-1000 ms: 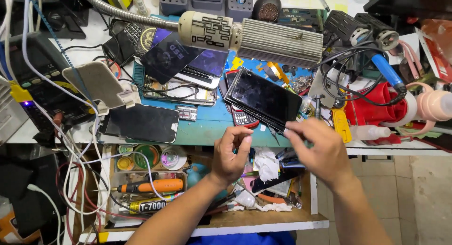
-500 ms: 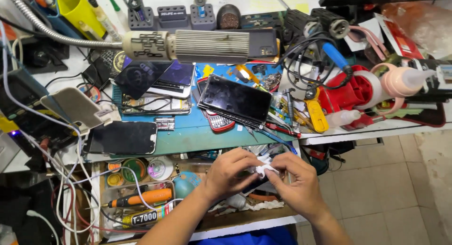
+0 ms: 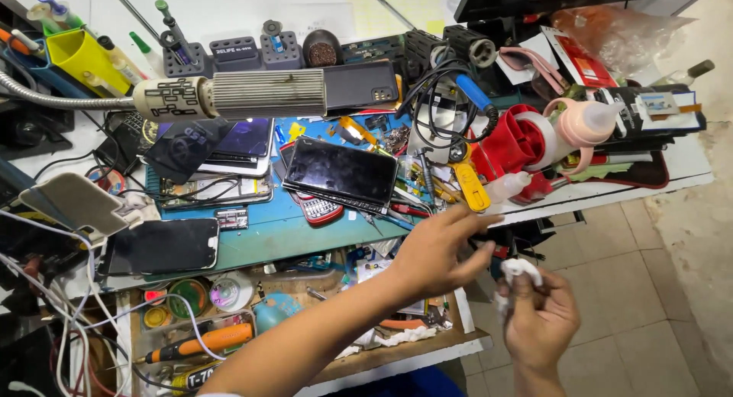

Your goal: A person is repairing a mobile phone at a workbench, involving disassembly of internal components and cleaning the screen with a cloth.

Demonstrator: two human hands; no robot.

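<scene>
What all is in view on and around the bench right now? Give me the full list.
White wad: one, white, pinched in the right hand, off the bench edge.
Large phone: one, black screen, mid-mat.
Keypad phone: one, red, under the large phone.
Dark phone: one, black, left front of mat.
Work mat: one, teal, bench centre.
Lamp head: one, grey ribbed, above the mat.
Yellow bin: one, back left.
Red tool: one, right of mat.
Screwdriver: one, orange handle, open drawer.
Left hand: open, at bench front edge.
Right hand: closed on the wad.
</scene>
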